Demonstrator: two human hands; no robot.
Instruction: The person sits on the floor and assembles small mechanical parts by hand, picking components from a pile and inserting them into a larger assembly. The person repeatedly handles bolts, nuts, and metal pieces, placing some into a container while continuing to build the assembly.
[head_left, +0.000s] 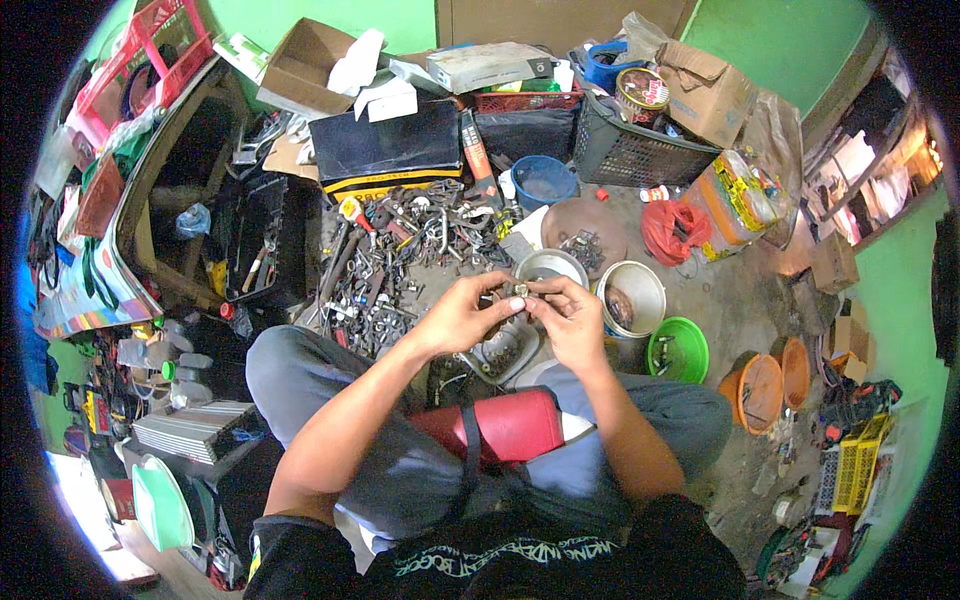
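Moderately lit floor [750, 485], white glare lower left, brightness far right, dark shadows left, fisheye-curved edges

Here's the floor [765, 320], grey and grimy, and we've got a sprawling heap of metal tools and parts [390, 250] right across it! Beyond the heap we spot a blue basin [545, 181], and over to the right a white bucket [650, 288], a bright green basin [694, 345] and a crumpled red plastic bag [675, 232].

From the wearer's head, one fisheye view looks steeply down past the lap [400, 480] to the near left hand [468, 314] and right hand [572, 322], reaching floor [730, 310] and wall [775, 50].
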